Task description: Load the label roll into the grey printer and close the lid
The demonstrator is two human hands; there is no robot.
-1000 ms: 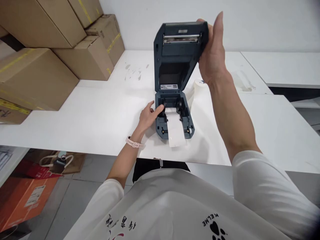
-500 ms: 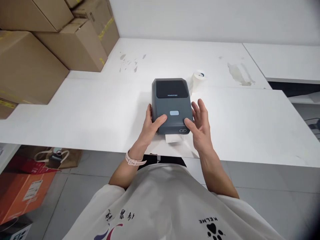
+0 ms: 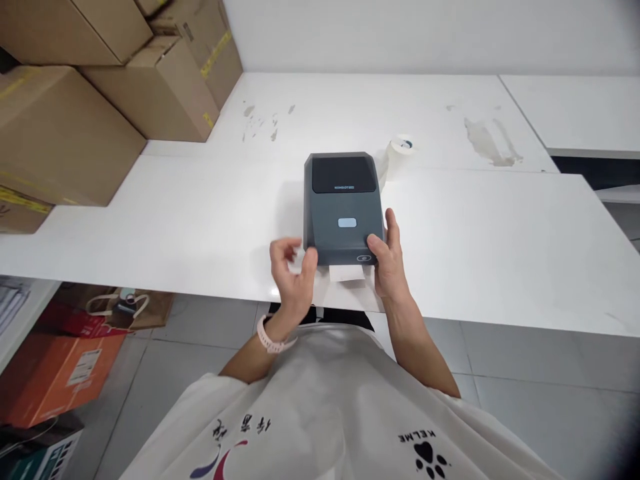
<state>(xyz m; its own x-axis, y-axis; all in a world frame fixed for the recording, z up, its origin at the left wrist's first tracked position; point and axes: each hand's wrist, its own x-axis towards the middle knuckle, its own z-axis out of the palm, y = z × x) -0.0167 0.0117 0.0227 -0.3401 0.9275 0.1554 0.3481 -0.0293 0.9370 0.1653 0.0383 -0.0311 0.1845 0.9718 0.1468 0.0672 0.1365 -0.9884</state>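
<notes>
A dark grey label printer [image 3: 345, 217] with a black window and a pale blue button stands on the white table in front of me. From its front edge a white label strip [image 3: 347, 273] sticks out. My right hand [image 3: 393, 263] grips the printer's near right corner, thumb on top and fingers along the side. Just off the near left corner is my left hand [image 3: 294, 273], its fingers curled but apart from the thumb, with nothing seen in it. Behind the printer, a roll of white labels [image 3: 401, 155] sits with its strip running towards the printer's back.
Cardboard boxes [image 3: 155, 93] are stacked at the table's left end, against the wall. On the floor at left are an orange box [image 3: 57, 377] and a paper bag [image 3: 155, 312]. The table's near edge [image 3: 480, 322] runs close to my body.
My left hand has come off the printer's left side, moving nearer to me with fingers curling. My right hand has closed in against the right side. The printer looks nearly unmoved.
</notes>
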